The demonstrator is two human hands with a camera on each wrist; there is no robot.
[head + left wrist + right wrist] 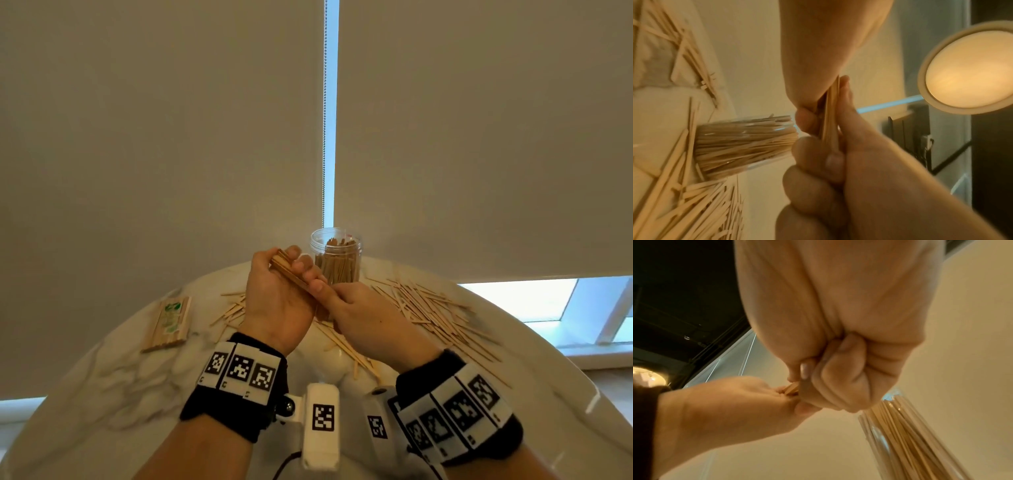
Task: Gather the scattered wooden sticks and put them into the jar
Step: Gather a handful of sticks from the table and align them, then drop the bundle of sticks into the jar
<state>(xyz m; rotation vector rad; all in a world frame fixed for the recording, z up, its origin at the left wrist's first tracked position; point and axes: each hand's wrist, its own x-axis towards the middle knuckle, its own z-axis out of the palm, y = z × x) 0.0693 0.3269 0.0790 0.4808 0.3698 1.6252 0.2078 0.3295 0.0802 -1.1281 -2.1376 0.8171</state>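
My left hand (297,266) grips a bundle of thin wooden sticks (289,274), raised above the table just left of the jar. My right hand (325,290) pinches the bundle's lower end with curled fingers. The left wrist view shows the bundle (830,116) clamped between my left thumb and fingers (813,162), with the right hand (828,40) above. In the right wrist view only the bundle's end (791,389) shows. The clear plastic jar (337,260) stands open and upright, packed with sticks. Loose sticks (428,308) lie scattered on the white marble table (120,370).
A smaller scatter of sticks (233,310) lies left of my hands. A wrapped pack of sticks (168,325) rests near the table's left edge. Roller blinds (154,137) hang right behind the table. A round lamp (970,69) glows overhead.
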